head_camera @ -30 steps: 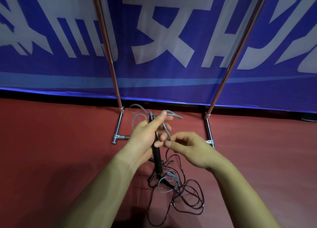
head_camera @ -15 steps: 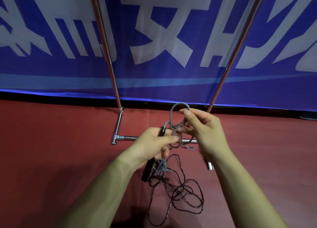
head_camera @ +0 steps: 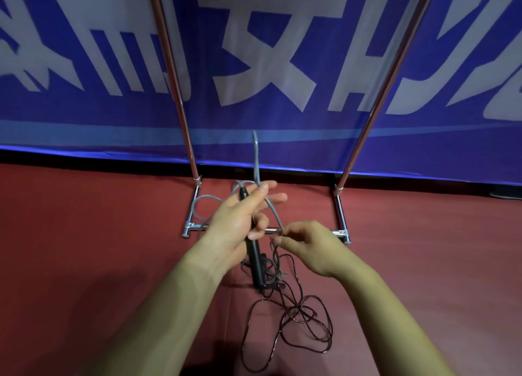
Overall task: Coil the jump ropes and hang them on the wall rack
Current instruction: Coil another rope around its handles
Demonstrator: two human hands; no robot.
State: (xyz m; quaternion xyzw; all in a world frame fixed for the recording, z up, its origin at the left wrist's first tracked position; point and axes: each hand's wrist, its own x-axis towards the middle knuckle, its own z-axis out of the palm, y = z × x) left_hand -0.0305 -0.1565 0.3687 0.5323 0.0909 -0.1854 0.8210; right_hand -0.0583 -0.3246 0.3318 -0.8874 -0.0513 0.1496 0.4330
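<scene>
While the left hand point(head_camera: 240, 217) grips the black handle point(head_camera: 255, 258), its lower fingers curl round the shaft and its index and middle fingers lie stretched forward past the handle's top end. The handle points down and slightly right, its lower end low over the floor point(head_camera: 84, 234).

- Right hand point(head_camera: 309, 250): thumb and forefinger pinch the grey rope point(head_camera: 256, 160) just right of the left hand's knuckles. The hands are close together but not touching.
- Grey rope: from the handle's top it arcs across the left fingers and runs down to the right-hand pinch. One narrow bight stands upright above the left fingertips, against the banner point(head_camera: 282, 64). Another loop sags to the left of the left hand, beside the rack's base.
- Below the pinch, the rope drops towards the floor. Where it ends cannot be told in the tangle.
- Dark rope point(head_camera: 295, 309): loose, uncoiled loops on the floor, below and between the forearms. A second dark handle piece seems to lie by the held handle's lower end; detail unclear.
- Chrome rack point(head_camera: 184, 127): two uprights rise out of view, with foot bars on the floor behind the hands. No rope hangs on the visible part.
- Banner: blue with large white characters, behind the rack. Floor: red.
</scene>
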